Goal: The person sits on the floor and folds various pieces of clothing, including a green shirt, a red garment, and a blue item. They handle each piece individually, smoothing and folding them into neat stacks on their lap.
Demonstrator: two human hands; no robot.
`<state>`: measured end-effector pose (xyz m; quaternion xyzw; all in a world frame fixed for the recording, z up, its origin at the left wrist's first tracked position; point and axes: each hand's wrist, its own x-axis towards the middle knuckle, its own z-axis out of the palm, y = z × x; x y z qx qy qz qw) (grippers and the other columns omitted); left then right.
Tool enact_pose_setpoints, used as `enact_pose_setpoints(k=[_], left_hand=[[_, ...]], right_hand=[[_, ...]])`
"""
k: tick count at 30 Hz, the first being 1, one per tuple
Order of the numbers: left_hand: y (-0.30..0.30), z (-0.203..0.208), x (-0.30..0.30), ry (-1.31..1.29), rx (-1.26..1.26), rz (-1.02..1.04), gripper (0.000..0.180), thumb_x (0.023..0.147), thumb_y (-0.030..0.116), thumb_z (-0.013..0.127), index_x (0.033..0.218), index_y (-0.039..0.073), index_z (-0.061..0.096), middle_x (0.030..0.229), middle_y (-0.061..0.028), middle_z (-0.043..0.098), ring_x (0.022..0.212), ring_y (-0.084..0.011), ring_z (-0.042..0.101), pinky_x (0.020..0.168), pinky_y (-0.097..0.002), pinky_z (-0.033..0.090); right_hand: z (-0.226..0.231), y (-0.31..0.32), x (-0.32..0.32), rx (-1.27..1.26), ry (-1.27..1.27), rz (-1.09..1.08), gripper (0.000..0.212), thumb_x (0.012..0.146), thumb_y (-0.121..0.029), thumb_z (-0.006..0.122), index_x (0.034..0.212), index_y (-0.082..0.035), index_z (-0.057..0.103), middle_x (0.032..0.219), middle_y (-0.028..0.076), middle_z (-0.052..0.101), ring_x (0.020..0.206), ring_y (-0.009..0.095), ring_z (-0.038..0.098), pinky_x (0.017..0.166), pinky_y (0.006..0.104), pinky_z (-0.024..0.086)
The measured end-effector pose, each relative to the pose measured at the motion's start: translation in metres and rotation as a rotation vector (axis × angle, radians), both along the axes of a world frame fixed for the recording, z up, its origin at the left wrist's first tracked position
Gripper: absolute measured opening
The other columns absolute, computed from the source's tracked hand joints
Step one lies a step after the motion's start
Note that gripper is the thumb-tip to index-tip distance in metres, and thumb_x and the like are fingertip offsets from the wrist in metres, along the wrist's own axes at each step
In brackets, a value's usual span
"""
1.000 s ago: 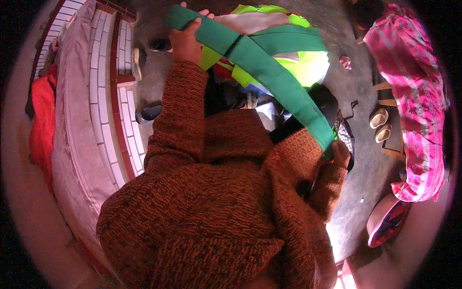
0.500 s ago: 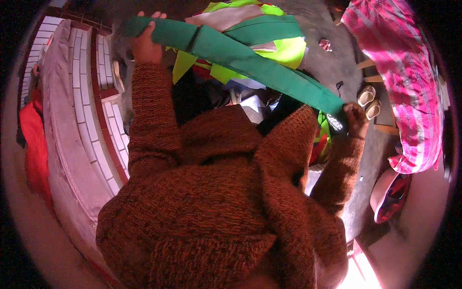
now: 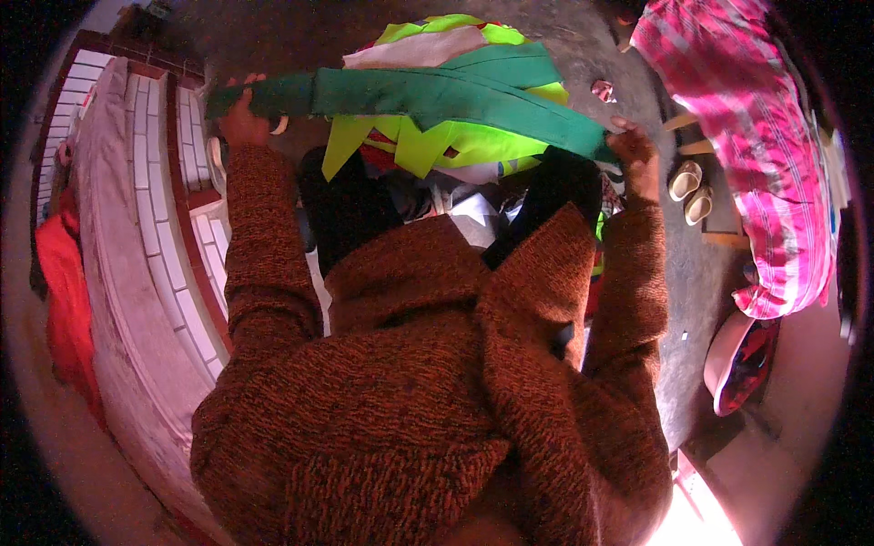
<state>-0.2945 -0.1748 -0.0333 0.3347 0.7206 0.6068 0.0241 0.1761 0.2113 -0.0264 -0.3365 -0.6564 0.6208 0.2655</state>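
Note:
A long green fabric strip [image 3: 401,94] is stretched between my two hands, in front of my knees. My left hand [image 3: 244,116] grips its left end, with the fingers wrapped over the edge. At the strip's right end, my right hand [image 3: 635,150] holds it with bent fingers. Under and behind the strip lies a heap of cloth: bright yellow-green pieces [image 3: 492,143], a pale pink piece [image 3: 414,47] and another green piece [image 3: 519,64]. Part of the heap is hidden by the strip.
On the left runs a ledge with a pale pink cloth [image 3: 109,237] and a red cloth [image 3: 64,282]. At the right are a pink checked cloth [image 3: 728,118] over wooden legs, a pair of light shoes [image 3: 692,191] and a pink basin [image 3: 726,364].
The strip's right end has risen with my right hand, so the strip lies more level. My left hand has moved lower and slightly left. More of the yellow-green cloth shows below.

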Motion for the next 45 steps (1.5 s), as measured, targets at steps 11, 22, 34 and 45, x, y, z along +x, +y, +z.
enact_pose_setpoints(k=[11, 22, 34, 45], left_hand=[[-0.027, -0.039, -0.016, -0.278, 0.033, 0.214, 0.035, 0.090, 0.008, 0.044, 0.125, 0.005, 0.041, 0.118, -0.0118, 0.054, 0.109, -0.0251, 0.050, 0.097, -0.0409, 0.039], [-0.043, -0.041, -0.018, 0.042, -0.267, 0.388, 0.032, 0.089, 0.017, 0.047, 0.119, 0.007, 0.052, 0.114, -0.0127, 0.058, 0.104, -0.0257, 0.056, 0.092, -0.0372, 0.042], [-0.083, -0.074, -0.039, 0.476, -0.756, 0.576, 0.036, 0.081, 0.021, 0.063, 0.116, 0.014, 0.055, 0.103, -0.0160, 0.063, 0.094, -0.0310, 0.060, 0.082, -0.0383, 0.047], [-0.060, 0.005, 0.006, -0.274, 0.014, 0.549, 0.034, 0.080, 0.024, 0.064, 0.109, 0.007, 0.060, 0.104, -0.0083, 0.058, 0.091, -0.0218, 0.056, 0.069, -0.0406, 0.050]], right_hand=[[-0.045, 0.017, 0.031, 0.063, -0.232, 0.161, 0.033, 0.079, 0.000, 0.060, 0.112, -0.005, 0.056, 0.098, 0.009, 0.063, 0.086, 0.015, 0.059, 0.074, 0.0272, 0.048], [-0.058, 0.026, 0.072, -0.177, -0.039, -0.089, 0.030, 0.076, 0.001, 0.064, 0.105, -0.006, 0.060, 0.096, 0.003, 0.060, 0.091, 0.014, 0.056, 0.082, 0.0294, 0.044], [-0.094, 0.035, 0.100, -0.007, 0.009, -0.277, 0.030, 0.076, -0.001, 0.066, 0.105, -0.004, 0.060, 0.094, 0.007, 0.063, 0.084, 0.016, 0.059, 0.076, 0.0294, 0.048], [-0.099, 0.032, 0.090, 0.160, -0.222, -0.240, 0.031, 0.078, -0.015, 0.065, 0.106, -0.002, 0.061, 0.089, 0.002, 0.061, 0.078, 0.011, 0.053, 0.069, 0.0268, 0.047]])
